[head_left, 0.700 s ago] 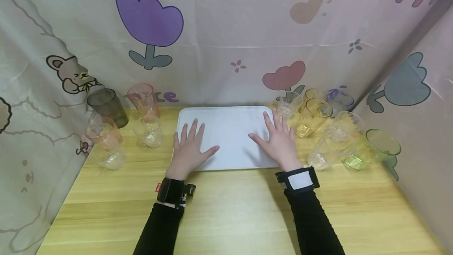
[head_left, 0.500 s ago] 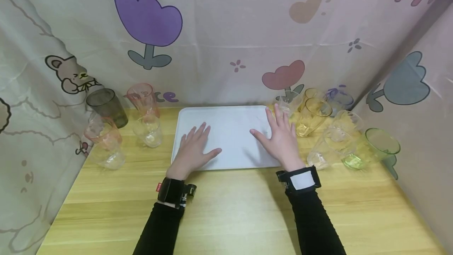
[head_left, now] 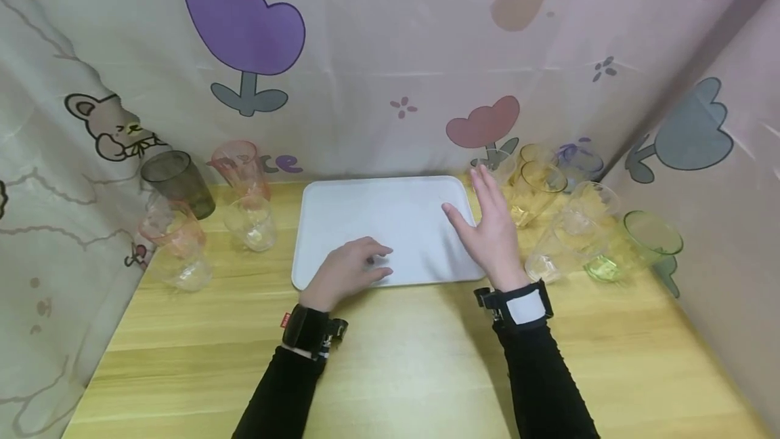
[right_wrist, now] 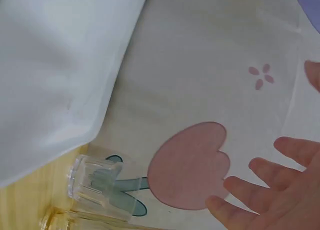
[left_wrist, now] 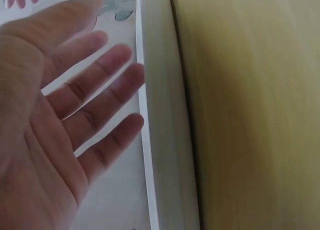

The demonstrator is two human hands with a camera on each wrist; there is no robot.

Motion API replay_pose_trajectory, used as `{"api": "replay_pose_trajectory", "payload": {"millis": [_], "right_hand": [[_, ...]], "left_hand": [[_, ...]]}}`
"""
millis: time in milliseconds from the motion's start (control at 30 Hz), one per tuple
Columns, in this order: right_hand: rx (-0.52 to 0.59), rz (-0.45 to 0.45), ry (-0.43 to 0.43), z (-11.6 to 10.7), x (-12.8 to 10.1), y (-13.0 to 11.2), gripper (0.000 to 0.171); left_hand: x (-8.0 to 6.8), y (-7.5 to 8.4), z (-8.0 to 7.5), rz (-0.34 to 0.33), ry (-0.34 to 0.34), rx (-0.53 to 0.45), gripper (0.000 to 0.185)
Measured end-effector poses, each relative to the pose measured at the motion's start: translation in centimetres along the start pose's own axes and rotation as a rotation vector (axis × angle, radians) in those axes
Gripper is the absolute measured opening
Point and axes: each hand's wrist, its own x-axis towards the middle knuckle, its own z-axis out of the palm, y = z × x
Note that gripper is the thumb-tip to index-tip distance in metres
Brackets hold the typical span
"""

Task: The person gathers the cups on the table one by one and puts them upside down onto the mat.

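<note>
A white rectangular tray (head_left: 390, 208) lies in the middle of the wooden table. My left hand (head_left: 352, 267) rests over the tray's near left part, fingers loosely bent and holding nothing; in the left wrist view its palm (left_wrist: 60, 125) hovers beside the tray rim (left_wrist: 165, 140). My right hand (head_left: 490, 222) is raised over the tray's right edge, fingers straight and turned edge-on, close to a small clear cup (head_left: 498, 164). The right wrist view shows its fingertips (right_wrist: 270, 195), empty, with that clear cup (right_wrist: 95, 190) lying below the tray corner (right_wrist: 60, 75).
Left of the tray stand a dark grey cup (head_left: 178, 183), a pink cup (head_left: 240, 166), a clear cup (head_left: 251, 223) and a pinkish one (head_left: 173, 244). On the right are amber cups (head_left: 537, 187), a purple cup (head_left: 579, 161), clear cups (head_left: 573, 225) and a green cup (head_left: 647, 244). Printed curtains (head_left: 378, 53) wall three sides.
My left hand slid back toward the tray's near edge and its fingers bent. My right hand lifted off the tray and swung toward the cups on the right.
</note>
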Motion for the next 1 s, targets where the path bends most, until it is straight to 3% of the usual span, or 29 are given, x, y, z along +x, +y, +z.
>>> {"api": "replay_pose_trajectory", "payload": {"millis": [267, 700, 1000], "right_hand": [[0.081, -0.058, 0.147, -1.6, 0.0, -0.6, 0.066], [0.091, 0.023, 0.164, -5.4, -1.7, -0.7, 0.069], [0.074, 0.059, 0.271, -7.6, -3.5, 0.6, 0.07]], "left_hand": [[0.2, 0.7, 0.4, 0.002, -0.061, 0.004, 0.026], [0.1, 1.1, 1.1, -0.002, -0.121, -0.036, 0.006], [0.0, 1.2, 1.0, -0.001, -0.118, -0.058, 0.006]]}}
